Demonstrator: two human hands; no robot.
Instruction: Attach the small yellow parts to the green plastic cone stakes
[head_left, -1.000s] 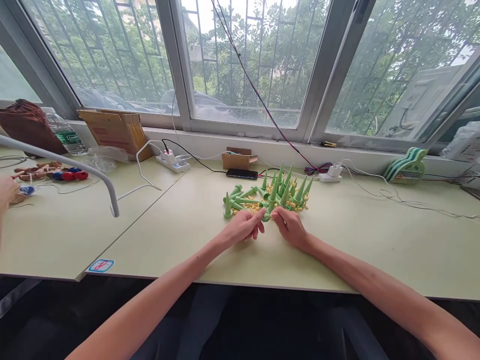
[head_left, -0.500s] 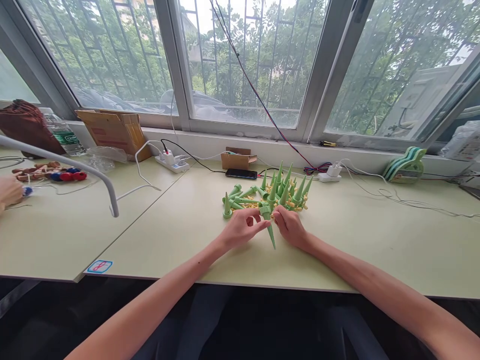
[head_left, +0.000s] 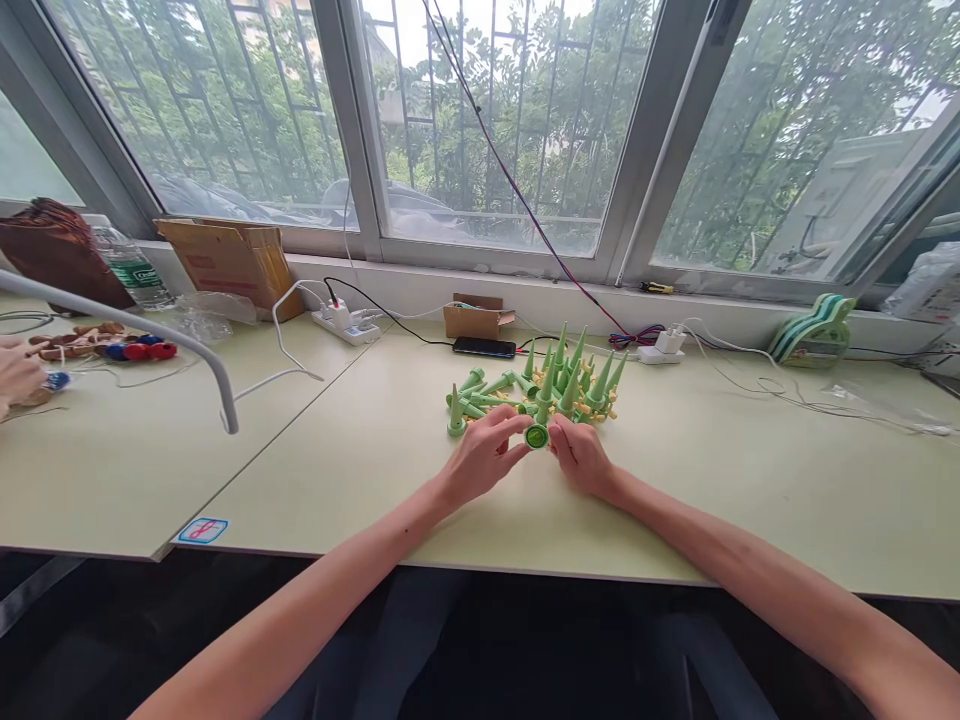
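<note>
Between my two hands is a green plant watering spike [head_left: 536,437], its round open end facing me and its pointed end out of sight. My left hand [head_left: 486,452] pinches it from the left with thumb and fingers. My right hand [head_left: 581,455] is closed against its right side, the fingers curled; any small part between them is hidden. Just behind my hands is a cluster of similar green spikes [head_left: 570,375] with small yellow valve pieces, several standing point up. More spikes [head_left: 480,400] lie on their sides to the left, beside one upright spike [head_left: 455,412].
A phone [head_left: 484,347] lies behind the spikes, before a small cardboard box [head_left: 474,317]. Power strips [head_left: 345,325] and cables run along the window. At left, a white curved bar [head_left: 187,345] crosses the view; another person's hand [head_left: 19,375] is by red and blue pieces [head_left: 142,349].
The held spike has turned: its tip pointed down toward me before, and now its round end faces me. Both hands stay nearly in place. The other person's hand at left has shifted slightly.
</note>
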